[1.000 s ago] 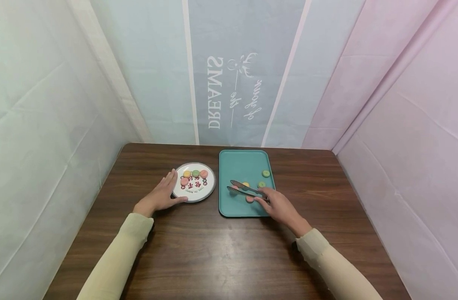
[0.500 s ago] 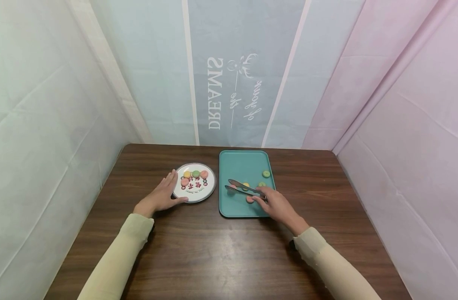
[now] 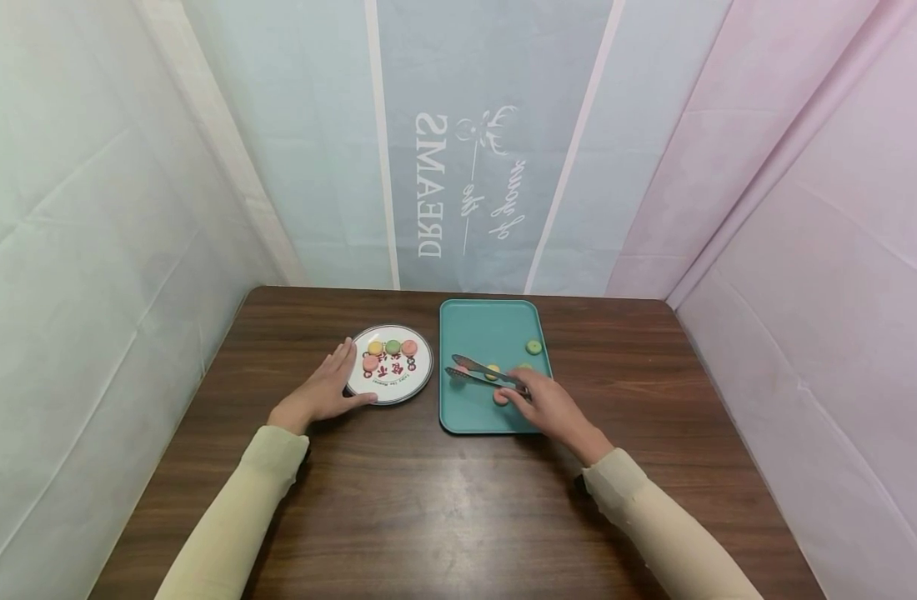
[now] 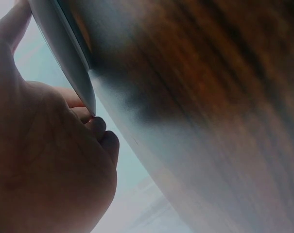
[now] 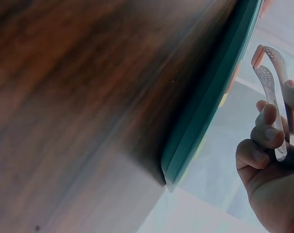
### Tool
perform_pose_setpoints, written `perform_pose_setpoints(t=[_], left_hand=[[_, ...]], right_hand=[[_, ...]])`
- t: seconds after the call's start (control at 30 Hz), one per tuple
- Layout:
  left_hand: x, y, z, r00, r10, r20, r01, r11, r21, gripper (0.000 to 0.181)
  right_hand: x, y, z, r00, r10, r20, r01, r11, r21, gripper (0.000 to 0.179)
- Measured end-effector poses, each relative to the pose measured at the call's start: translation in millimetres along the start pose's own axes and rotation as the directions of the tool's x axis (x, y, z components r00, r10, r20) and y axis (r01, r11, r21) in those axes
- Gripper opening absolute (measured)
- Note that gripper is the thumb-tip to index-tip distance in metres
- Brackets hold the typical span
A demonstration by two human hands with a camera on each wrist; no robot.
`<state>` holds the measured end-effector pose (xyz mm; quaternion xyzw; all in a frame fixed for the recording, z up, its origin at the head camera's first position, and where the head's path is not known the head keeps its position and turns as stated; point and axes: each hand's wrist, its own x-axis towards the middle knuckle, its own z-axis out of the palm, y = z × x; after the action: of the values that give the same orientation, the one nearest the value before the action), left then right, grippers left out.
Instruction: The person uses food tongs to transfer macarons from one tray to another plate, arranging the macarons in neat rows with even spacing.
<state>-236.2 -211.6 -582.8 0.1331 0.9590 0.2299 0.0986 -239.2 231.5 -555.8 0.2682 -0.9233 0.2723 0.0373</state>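
Note:
My left hand [image 3: 325, 387] rests at the left rim of a white plate [image 3: 402, 387] with red printing, fingers extended and thumb at the near edge. On the plate sit a yellow macaron [image 3: 375, 347], a green macaron [image 3: 393, 347] and two pink ones. My right hand [image 3: 554, 407] holds metal tongs [image 3: 496, 372] over a teal tray [image 3: 484, 321]. Between the tongs' tips is a pink macaron [image 5: 257, 56], seen above the tray in the right wrist view. The left wrist view shows fingertips at the plate's underside [image 4: 71, 58].
Still on the tray are a yellow macaron [image 3: 492, 372], a pink macaron [image 3: 500, 397] and a green macaron [image 3: 533, 347]. Another green one is partly hidden by the right hand. Plate and tray stand side by side on a dark wooden table [image 3: 428, 517], with cloth walls around.
My right hand and the tongs have shifted slightly left and away from me, the pink macaron moving with the tips. The left hand and plate stay in place.

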Motion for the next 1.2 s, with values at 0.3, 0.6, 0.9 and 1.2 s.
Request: perform_pose_setpoints(t=[0.3, 0.6, 0.9, 1.2], left_hand=[[-1.5, 2.5, -2.4, 1.0, -0.004, 0.001, 0.004, 1.0, -0.003, 0.12], [-1.6, 3.5, -4.1, 1.0, 0.0, 0.0, 0.0, 1.0, 0.001, 0.12], [-1.7, 3.6, -5.1, 1.0, -0.006, 0.002, 0.006, 1.0, -0.001, 0.12], [-1.3, 4.0, -5.3, 1.0, -0.005, 0.009, 0.005, 1.0, -0.005, 0.12]], right_hand=[[6.0, -3, 1, 0.999, 0.028, 0.044, -0.029, 0.999, 0.024, 0.046], [11.2, -6, 0, 0.997, 0.033, 0.068, -0.036, 0.999, 0.036, 0.041], [18.4, -9, 3, 0.997, -0.003, 0.076, -0.002, 0.998, 0.056, 0.035], [24.8, -14, 3, 0.996, -0.044, 0.073, 0.04, 0.998, 0.053, 0.038]])
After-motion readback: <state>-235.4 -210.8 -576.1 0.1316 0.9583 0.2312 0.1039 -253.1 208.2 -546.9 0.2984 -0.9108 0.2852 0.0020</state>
